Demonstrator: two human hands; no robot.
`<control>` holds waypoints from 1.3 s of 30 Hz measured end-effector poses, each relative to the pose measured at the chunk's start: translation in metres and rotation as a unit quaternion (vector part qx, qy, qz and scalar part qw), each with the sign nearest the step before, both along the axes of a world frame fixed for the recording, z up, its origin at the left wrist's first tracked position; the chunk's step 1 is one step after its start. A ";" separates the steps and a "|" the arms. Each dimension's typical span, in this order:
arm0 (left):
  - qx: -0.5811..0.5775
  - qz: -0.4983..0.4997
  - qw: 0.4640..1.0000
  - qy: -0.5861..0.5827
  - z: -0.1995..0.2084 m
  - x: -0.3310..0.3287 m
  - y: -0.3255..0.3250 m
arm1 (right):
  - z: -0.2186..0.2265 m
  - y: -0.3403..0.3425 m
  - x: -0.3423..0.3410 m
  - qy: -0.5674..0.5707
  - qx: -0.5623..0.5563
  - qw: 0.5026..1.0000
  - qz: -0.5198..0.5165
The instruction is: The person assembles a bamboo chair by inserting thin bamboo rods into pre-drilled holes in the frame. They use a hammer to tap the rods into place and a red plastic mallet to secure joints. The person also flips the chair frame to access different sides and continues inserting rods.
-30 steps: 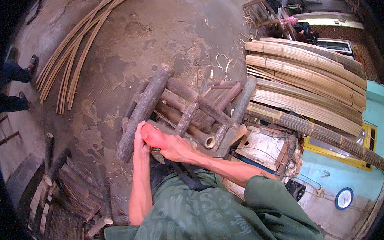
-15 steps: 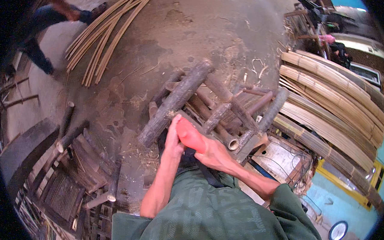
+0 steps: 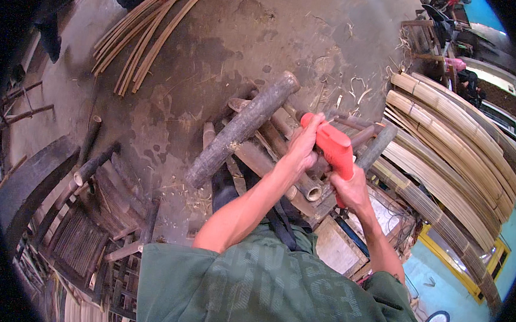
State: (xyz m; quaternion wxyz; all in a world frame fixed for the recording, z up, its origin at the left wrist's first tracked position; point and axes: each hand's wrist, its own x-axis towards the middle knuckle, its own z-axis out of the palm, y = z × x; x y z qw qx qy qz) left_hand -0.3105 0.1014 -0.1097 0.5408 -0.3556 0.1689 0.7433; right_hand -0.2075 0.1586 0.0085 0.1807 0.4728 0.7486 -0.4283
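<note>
In my right hand (image 3: 352, 188) is the grip of a red power drill (image 3: 334, 146), fingers wrapped round it. My left hand (image 3: 306, 141) is closed at the drill's front end; the exact tip is hidden by the fingers and motion blur. Both hands are above the right part of a dark bamboo frame (image 3: 252, 155) made of joined poles. Its thickest pole (image 3: 245, 129) slants across the left side, with pale shavings around a spot near its middle. An open pole end (image 3: 312, 193) shows just below my hands.
Split bamboo slats (image 3: 448, 152) are stacked at the right. Thin strips (image 3: 154, 35) lie on the floor at far left, near another person's legs (image 3: 50, 31). A dark bamboo chair (image 3: 82, 228) stands at lower left. A white-topped box (image 3: 338, 245) with cables sits at right.
Both hands and the drill have moved right, away from the thick pole and over the frame's right part. The drill is turned differently. The other person has moved toward the upper edge.
</note>
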 end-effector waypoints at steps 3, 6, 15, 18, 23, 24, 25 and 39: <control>0.009 0.014 1.000 0.013 -0.017 -0.008 0.024 | -0.016 0.024 -0.007 -0.006 -0.002 1.000 -0.012; 0.006 0.006 1.000 0.005 -0.031 -0.014 0.037 | -0.024 0.037 -0.017 -0.005 -0.010 1.000 -0.014; -0.021 0.015 1.000 -0.011 -0.043 -0.018 0.046 | -0.043 0.053 -0.020 -0.016 -0.027 1.000 -0.002; -0.029 0.020 0.999 -0.024 -0.038 -0.022 0.047 | -0.043 0.053 -0.024 -0.009 -0.035 0.999 0.003; -0.006 0.013 1.000 -0.009 -0.054 -0.018 0.045 | -0.047 0.055 -0.026 -0.021 -0.036 0.999 0.019; -0.007 0.011 1.000 -0.007 -0.056 -0.018 0.045 | -0.048 0.055 -0.027 -0.025 -0.035 0.999 0.018; -0.007 0.009 1.000 -0.005 -0.057 -0.018 0.045 | -0.048 0.055 -0.028 -0.031 -0.039 0.999 0.008; 0.031 0.039 0.998 -0.044 -0.058 -0.034 0.041 | -0.031 0.056 -0.069 -0.048 -0.018 0.996 0.073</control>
